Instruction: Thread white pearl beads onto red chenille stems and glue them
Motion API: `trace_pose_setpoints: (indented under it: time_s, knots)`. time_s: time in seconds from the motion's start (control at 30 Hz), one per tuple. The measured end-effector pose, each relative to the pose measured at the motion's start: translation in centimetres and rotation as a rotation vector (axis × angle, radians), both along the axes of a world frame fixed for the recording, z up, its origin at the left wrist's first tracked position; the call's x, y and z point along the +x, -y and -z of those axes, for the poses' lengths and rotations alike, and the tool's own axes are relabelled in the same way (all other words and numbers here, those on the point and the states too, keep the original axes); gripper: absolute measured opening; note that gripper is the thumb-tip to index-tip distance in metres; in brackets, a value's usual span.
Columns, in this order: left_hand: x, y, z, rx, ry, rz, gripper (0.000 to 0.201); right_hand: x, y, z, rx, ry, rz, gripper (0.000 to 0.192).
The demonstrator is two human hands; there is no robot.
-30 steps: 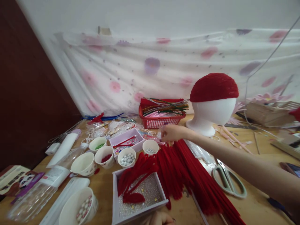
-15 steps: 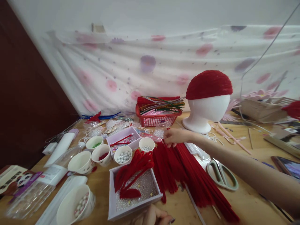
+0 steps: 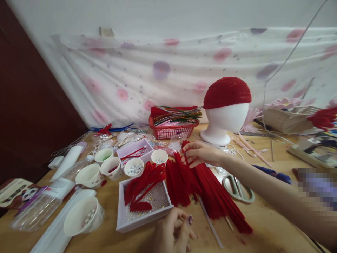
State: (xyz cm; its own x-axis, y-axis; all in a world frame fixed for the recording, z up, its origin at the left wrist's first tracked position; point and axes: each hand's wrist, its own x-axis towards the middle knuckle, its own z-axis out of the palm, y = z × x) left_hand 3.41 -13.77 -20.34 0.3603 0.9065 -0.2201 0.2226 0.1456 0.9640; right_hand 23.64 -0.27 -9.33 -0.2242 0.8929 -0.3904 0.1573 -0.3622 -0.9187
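- The right hand [image 3: 198, 154] reaches to the far end of the fanned heap of fuzzy red pipe-cleaner stems [image 3: 210, 186] at the middle of the wooden table [image 3: 263, 225]; its fingers close loosely on the tip of one or two stems, pinching them apart from the rest.
- The left hand [image 3: 172, 233] rests low at the near edge, fingers curled inward; whether it holds anything I cannot tell.
- The step in hand looks like picking a single stem out of the pile; drawing it free would call for a firm pinch and a pull along its length, so that the neighbouring stems do not drag along.
- The near white square tray [image 3: 143, 205] holds small pearly beads with bent red stems lying across them.
- Left of the tray, the round white paper cups [image 3: 110, 167] hold pearl beads, red bits and green bits; one cup looks empty.
- The far red plastic mesh basket [image 3: 171, 130] holds mixed coloured stems.
- The white foam mannequin head [image 3: 223, 121] with a red fuzzy cap stands just right of the basket.
- The grey-handled scissors [image 3: 238, 188] lie right of the heap.
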Motion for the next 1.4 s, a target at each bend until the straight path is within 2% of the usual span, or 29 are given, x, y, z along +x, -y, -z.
trace_pose_setpoints:
  time_s: [0.07,0.13,0.27,0.37,0.5,0.57,0.7,0.87,1.0,1.1,1.2,1.3,1.4]
  knots:
    - [1.0,-0.4,-0.6,-0.127,0.061,0.033,0.044,-0.1,0.8,0.4,-0.057,-0.012,0.003,0.011]
    - [1.8,-0.7,-0.9,-0.162,0.081,0.041,0.045,-0.1,1.5,0.7,-0.092,-0.021,0.013,0.01]
    - [2.5,-0.7,-0.7,-0.003,-0.032,-0.004,0.027,0.3,2.0,0.5,-0.039,-0.047,0.097,0.013]
    - [2.7,-0.6,-0.6,0.083,-0.059,-0.064,0.026,0.9,1.9,-0.4,0.046,-0.052,0.181,0.015]
    - [4.1,-1.2,-0.7,-0.061,0.026,-0.051,0.03,1.1,1.9,-0.4,0.045,-0.042,0.211,0.015]
    - [5.1,-1.8,-0.7,-0.131,0.085,-0.028,0.031,0.8,2.2,0.3,0.028,-0.034,0.209,0.014]
    - [6.5,-2.0,-0.7,-0.167,0.157,-0.038,0.03,0.2,3.2,1.9,0.019,-0.004,0.203,0.013]
    - [5.8,0.4,-1.3,-0.121,0.2,-0.09,0.04,0.0,6.0,2.3,0.129,0.006,0.197,0.018]
    - [4.6,1.9,-0.8,-0.061,0.17,-0.109,0.046,-0.8,9.5,2.9,0.262,-0.075,0.22,0.026]
    - [3.8,2.4,0.2,0.017,0.148,-0.148,0.048,-2.1,11.5,4.2,0.345,-0.162,0.316,0.041]
    - [3.2,2.8,1.0,0.106,0.103,-0.207,0.045,-3.3,12.7,5.6,0.417,-0.223,0.432,0.045]
    - [2.8,3.3,1.1,0.179,0.017,-0.131,0.033,-4.5,13.4,6.6,0.43,-0.314,0.473,0.042]
    - [2.4,3.4,0.7,0.245,-0.075,-0.01,0.035,-5.6,13.9,7.3,0.393,-0.476,0.472,0.036]
